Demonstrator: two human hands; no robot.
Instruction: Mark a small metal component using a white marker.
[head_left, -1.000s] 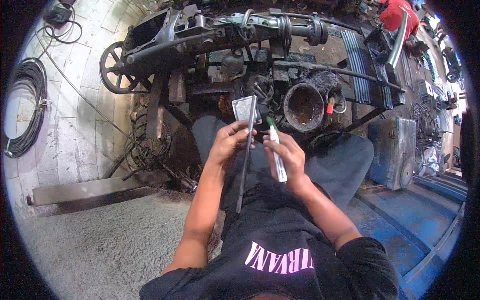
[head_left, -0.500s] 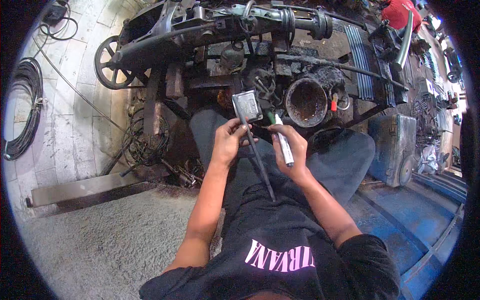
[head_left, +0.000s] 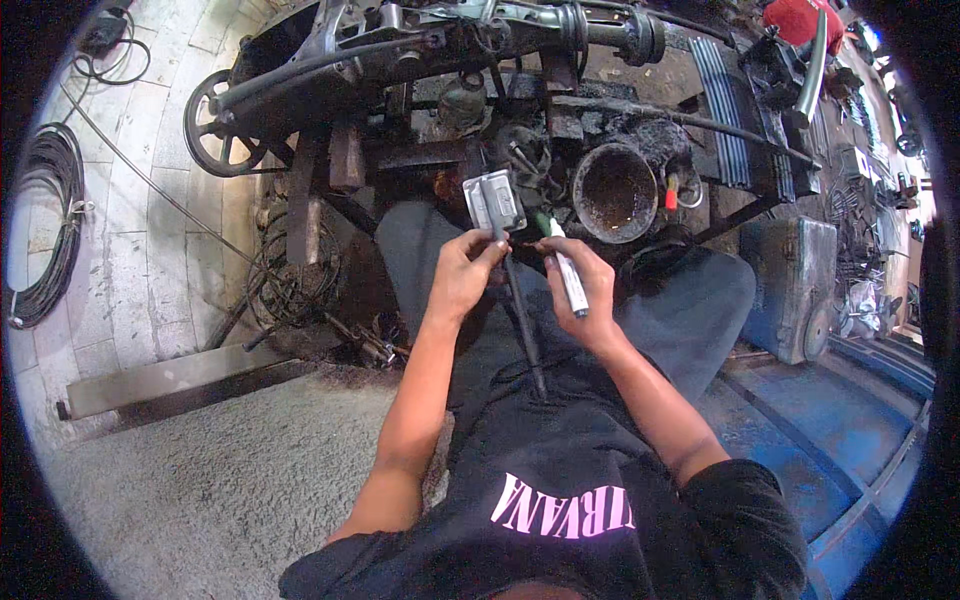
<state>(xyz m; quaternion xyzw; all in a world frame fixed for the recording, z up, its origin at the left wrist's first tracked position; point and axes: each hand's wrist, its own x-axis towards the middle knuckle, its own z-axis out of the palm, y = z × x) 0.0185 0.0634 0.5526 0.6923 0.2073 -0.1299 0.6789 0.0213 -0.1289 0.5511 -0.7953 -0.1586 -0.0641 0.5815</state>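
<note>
Between thumb and fingers, my left hand grips a long dark metal bar. Its far end is flat and grey, and its near end reaches my shirt. A silver rectangular metal piece sits behind the far end; I cannot tell whether the two are joined. My right hand is closed round a white marker pen, just right of the bar. The pen's green end points away from me, its dark end toward me. Pen and bar appear apart.
A rusty round bowl stands beyond my right hand. Across the far side runs a heavy machine frame with a spoked wheel. A coiled cable lies far left, and a blue-grey case stands at right.
The bar has turned to stand straighter away from me, its flat end now over the silver piece. The marker stays in my right hand, its dark end slightly farther from me.
</note>
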